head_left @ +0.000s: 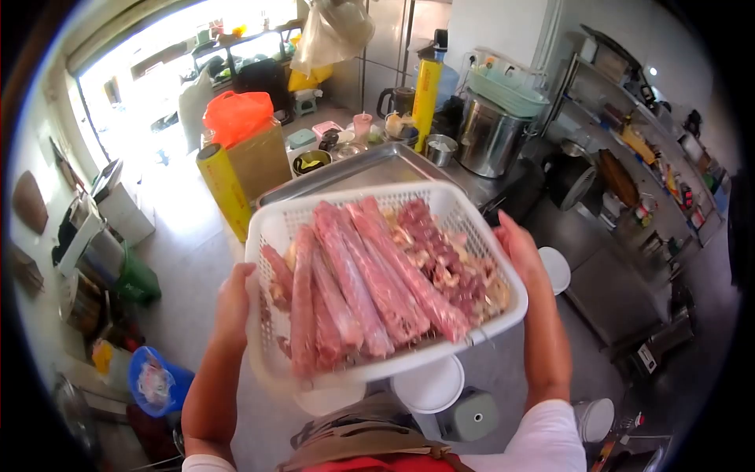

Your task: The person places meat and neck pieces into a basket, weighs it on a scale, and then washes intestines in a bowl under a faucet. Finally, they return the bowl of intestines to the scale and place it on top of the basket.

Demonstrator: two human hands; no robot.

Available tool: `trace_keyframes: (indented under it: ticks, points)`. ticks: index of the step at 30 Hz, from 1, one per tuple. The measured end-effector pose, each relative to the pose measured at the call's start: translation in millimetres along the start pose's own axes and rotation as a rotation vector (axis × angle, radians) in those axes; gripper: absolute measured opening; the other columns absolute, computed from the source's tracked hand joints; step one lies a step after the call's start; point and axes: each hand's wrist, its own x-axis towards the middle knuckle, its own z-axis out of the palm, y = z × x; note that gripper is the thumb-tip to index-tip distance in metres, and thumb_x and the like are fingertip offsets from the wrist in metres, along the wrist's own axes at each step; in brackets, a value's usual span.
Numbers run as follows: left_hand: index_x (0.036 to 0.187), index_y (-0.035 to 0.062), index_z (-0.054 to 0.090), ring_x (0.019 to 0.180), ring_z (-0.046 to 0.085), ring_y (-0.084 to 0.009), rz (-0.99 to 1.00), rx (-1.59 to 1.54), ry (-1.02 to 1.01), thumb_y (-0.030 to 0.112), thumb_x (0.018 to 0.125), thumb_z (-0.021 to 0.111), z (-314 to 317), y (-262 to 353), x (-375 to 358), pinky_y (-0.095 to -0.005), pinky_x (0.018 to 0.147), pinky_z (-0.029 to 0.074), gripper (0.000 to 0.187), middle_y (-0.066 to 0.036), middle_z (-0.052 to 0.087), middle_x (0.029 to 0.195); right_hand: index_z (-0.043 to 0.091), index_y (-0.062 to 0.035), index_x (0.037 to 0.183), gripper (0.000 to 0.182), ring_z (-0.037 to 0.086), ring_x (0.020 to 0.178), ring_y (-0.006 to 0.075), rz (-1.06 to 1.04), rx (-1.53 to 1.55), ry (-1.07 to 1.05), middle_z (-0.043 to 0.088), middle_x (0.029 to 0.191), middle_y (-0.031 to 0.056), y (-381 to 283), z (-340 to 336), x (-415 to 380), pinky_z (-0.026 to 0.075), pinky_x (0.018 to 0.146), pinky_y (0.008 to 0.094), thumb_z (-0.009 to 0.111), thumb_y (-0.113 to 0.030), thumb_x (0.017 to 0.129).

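Note:
A white perforated plastic basket (393, 366) is held up in front of my body, tilted slightly. Long strips of raw pink meat (354, 267), which look like poultry necks, lie side by side in it. On its right side are darker red chunks of raw meat (440, 259), seemingly in rows, with paler yellowish pieces around them. My left hand (230, 307) grips the basket's left side, its fingers partly hidden by the wall. At the right side, my right hand (519, 248) holds the rim, with most fingers out of sight.
Beyond the basket is a metal tray (393, 167) on a counter. A yellow roll (223, 185) and a cardboard box (255, 161) with a red bag stand left of it. A steel pot (494, 138) stands right. White lidded buckets (429, 384) and a blue bin (161, 381) are on the floor.

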Motion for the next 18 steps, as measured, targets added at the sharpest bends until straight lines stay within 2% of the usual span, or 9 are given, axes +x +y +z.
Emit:
trace_keyframes:
  ticks: [1,3,5,9,10,13,17,18]
  points:
    - [0.108,-0.0029,0.060,0.083,0.062,-0.0202,-0.002,0.001,0.037,0.033,0.085,0.052,17,12,8,-0.0319,0.075,0.049,0.044,-0.012,0.064,0.095,0.065,0.0092,0.095,0.059,0.061,0.073,0.0187,-0.015,-0.048,-0.023,0.066,0.083,0.0131,-17,8,32,0.048,0.070,0.0310,0.049,-0.048,0.093]
    - [0.114,-0.0037,0.056,0.084,0.062,-0.0209,0.018,-0.035,0.072,0.034,0.086,0.052,47,25,32,-0.0320,0.076,0.049,0.047,-0.012,0.064,0.099,0.065,0.0037,0.077,0.059,0.060,0.060,0.0165,-0.104,-0.193,0.034,0.066,0.073,0.0106,-28,8,121,0.049,0.060,0.0296,0.050,-0.051,0.092]
    - [0.117,-0.0033,0.054,0.085,0.063,-0.0217,0.034,-0.062,0.093,0.034,0.087,0.052,70,26,70,-0.0329,0.078,0.050,0.048,-0.013,0.063,0.101,0.065,0.0093,0.090,0.061,0.059,0.071,0.0196,-0.107,-0.401,-0.039,0.065,0.083,0.0119,-54,21,176,0.046,0.068,0.0323,0.050,-0.049,0.092]
    - [0.119,-0.0032,0.053,0.089,0.063,-0.0243,0.102,-0.157,0.113,0.035,0.089,0.050,107,8,146,-0.0370,0.082,0.050,0.049,-0.014,0.062,0.103,0.066,0.0087,0.089,0.061,0.059,0.072,0.0194,-0.142,-0.429,-0.044,0.065,0.085,0.0129,-73,55,242,0.047,0.067,0.0329,0.049,-0.051,0.092]
    - [0.120,-0.0038,0.052,0.090,0.062,-0.0241,0.119,-0.130,0.180,0.035,0.090,0.050,118,9,152,-0.0365,0.082,0.049,0.049,-0.014,0.062,0.103,0.066,0.0083,0.088,0.061,0.059,0.072,0.0194,-0.125,-0.423,-0.039,0.065,0.084,0.0129,-70,57,262,0.047,0.067,0.0331,0.049,-0.050,0.092]
    - [0.121,-0.0042,0.051,0.092,0.061,-0.0235,0.086,-0.179,0.120,0.035,0.090,0.049,120,-13,202,-0.0359,0.082,0.048,0.050,-0.014,0.061,0.105,0.065,0.0061,0.083,0.060,0.059,0.070,0.0188,-0.101,-0.412,-0.057,0.065,0.081,0.0131,-51,52,327,0.047,0.064,0.0327,0.051,-0.052,0.091]
    - [0.112,-0.0034,0.058,0.093,0.059,-0.0223,0.073,-0.074,0.207,0.036,0.091,0.049,131,-32,231,-0.0331,0.080,0.047,0.046,-0.012,0.062,0.102,0.064,0.0047,0.075,0.062,0.058,0.065,0.0178,-0.111,-0.414,-0.077,0.064,0.074,0.0121,-24,47,377,0.046,0.062,0.0310,0.053,-0.055,0.088]
    - [0.107,-0.0027,0.061,0.087,0.061,-0.0217,0.070,-0.053,0.280,0.036,0.091,0.048,139,-33,235,-0.0317,0.078,0.048,0.044,-0.012,0.063,0.097,0.064,0.0046,0.074,0.062,0.058,0.065,0.0178,-0.115,-0.433,-0.071,0.064,0.073,0.0121,-20,46,388,0.046,0.062,0.0309,0.053,-0.055,0.088]
